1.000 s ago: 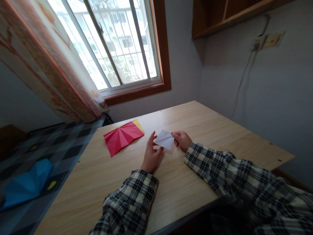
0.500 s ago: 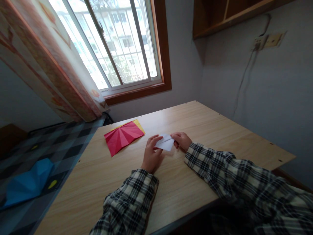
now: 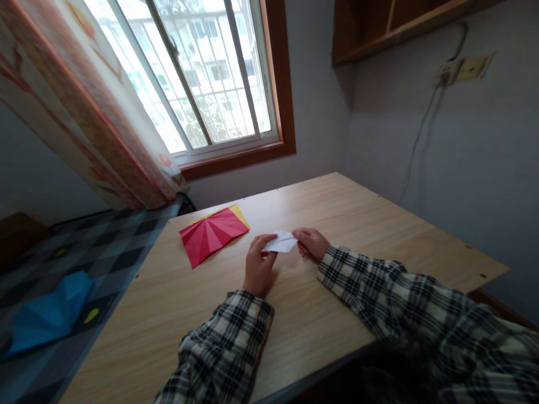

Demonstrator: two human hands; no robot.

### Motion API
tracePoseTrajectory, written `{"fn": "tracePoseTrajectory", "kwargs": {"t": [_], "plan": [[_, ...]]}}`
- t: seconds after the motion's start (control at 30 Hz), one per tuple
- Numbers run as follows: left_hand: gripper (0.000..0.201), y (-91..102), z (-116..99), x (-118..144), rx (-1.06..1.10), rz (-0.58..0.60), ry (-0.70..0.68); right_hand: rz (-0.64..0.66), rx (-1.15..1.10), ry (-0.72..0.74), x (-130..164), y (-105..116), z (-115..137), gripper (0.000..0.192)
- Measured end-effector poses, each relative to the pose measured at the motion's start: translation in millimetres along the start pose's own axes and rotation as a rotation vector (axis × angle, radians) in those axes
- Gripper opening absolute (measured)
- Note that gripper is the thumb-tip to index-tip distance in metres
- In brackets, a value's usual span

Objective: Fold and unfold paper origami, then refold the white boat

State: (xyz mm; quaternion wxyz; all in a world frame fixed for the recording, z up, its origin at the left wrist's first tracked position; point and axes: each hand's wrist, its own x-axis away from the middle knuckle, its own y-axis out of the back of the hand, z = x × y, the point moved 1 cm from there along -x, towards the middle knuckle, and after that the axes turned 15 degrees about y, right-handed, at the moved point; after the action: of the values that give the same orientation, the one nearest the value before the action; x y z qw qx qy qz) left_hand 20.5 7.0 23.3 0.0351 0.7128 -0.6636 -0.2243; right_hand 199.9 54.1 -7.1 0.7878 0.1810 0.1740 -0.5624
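Note:
A small piece of folded white paper [image 3: 281,242] is held between my two hands, just above the wooden table [image 3: 320,331]. My left hand [image 3: 257,264] pinches its left edge, thumb below and fingers on top. At the opposite corner, the fingertips of my right hand [image 3: 310,242] are closed on the paper. A crease line runs across its upper face. To the left of my left hand lies a red sheet with fan-like creases [image 3: 213,235], partly covering a yellow sheet [image 3: 240,215].
A blue creased sheet [image 3: 50,317] rests on a dark checked surface [image 3: 107,247] left of the table. Beyond the table's far edge are a window [image 3: 210,73] and a patterned curtain [image 3: 105,106]. A wooden shelf [image 3: 404,31] hangs on the wall at upper right.
The white paper has tilted, so its face looks flatter and narrower. My left fingers have shifted slightly and drawn closer together; my right hand has barely moved.

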Motion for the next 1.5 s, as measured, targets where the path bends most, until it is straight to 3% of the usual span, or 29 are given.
{"fn": "tracePoseTrajectory", "kwargs": {"t": [0.17,0.37,0.63,0.93,1.23,1.5], "plan": [[0.013,-0.1,3,-2,-0.032,-0.048,0.016,-0.091,0.026,0.059,1,-3,-2,0.036],[0.021,-0.6,6,-3,-0.054,-0.087,0.018,-0.129,0.029,0.151,2,-5,2,0.050],[0.024,-1.7,17,-9,0.172,-0.035,0.115,0.002,0.132,0.164,1,-2,8,0.040],[0.032,-7.6,5,-1,0.380,0.122,0.281,0.072,0.094,0.154,3,-3,15,0.035],[0.039,-13.1,9,2,0.411,0.218,0.381,0.052,0.158,0.118,4,-3,14,0.032],[0.038,-11.9,15,-3,0.363,0.192,0.394,0.036,0.208,0.139,3,-3,18,0.030]]}}
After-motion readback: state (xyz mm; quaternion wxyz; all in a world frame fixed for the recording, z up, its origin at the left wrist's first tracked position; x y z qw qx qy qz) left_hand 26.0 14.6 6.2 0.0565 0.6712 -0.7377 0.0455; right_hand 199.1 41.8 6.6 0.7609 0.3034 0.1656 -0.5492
